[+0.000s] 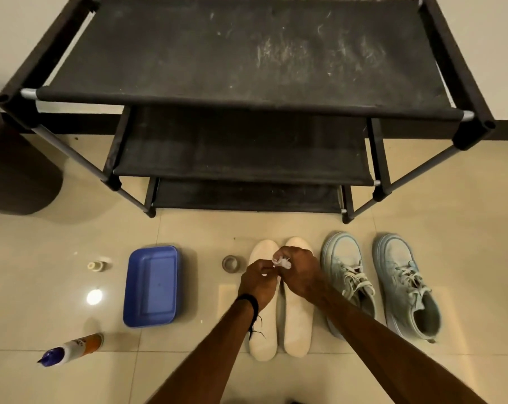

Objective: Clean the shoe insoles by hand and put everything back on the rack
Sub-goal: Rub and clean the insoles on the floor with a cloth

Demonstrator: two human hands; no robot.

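Note:
Two cream insoles lie side by side on the tiled floor, the left insole point(263, 342) and the right insole point(298, 325). Above them my right hand point(299, 272) grips a small crumpled white wad point(281, 262). My left hand point(258, 282) pinches a bit of the same white material beside it. Two pale blue sneakers stand to the right, one point(346, 275) next to the insoles and the other point(404, 284) further right. The black three-tier rack point(247, 53) stands behind, its shelves bare and dusty.
A blue plastic tub point(152, 285) sits left of the insoles. A grey tape roll point(230, 263) lies near the insole tips. A spray bottle point(72, 348) lies at lower left, a small bottle point(96, 265) stands further back. A dark bin point(10, 158) is at far left.

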